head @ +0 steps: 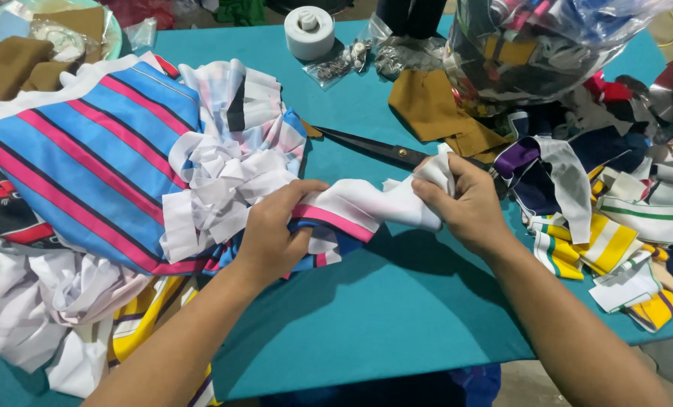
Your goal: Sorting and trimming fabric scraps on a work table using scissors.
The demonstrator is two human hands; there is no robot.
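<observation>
My left hand (274, 234) and my right hand (463, 202) both grip one white fabric piece with a pink and blue stripe (359, 207), stretched between them above the teal table (397, 316). The left hand pinches its striped end; the right hand bunches the white end in closed fingers. Just left of the hands lies a heap of white fabric strips (216, 188) on top of a blue cloth with pink and black stripes (88, 166). Black scissors (374, 147) lie on the table just behind the right hand.
A pile of yellow, white, green and dark fabric scraps (615, 218) covers the right side. Brown cloth pieces (438, 113), a clear bag of scraps (547, 45), a white roll (309, 32) and small bags of metal parts (344, 62) sit at the back. More cloth (42, 301) lies at lower left.
</observation>
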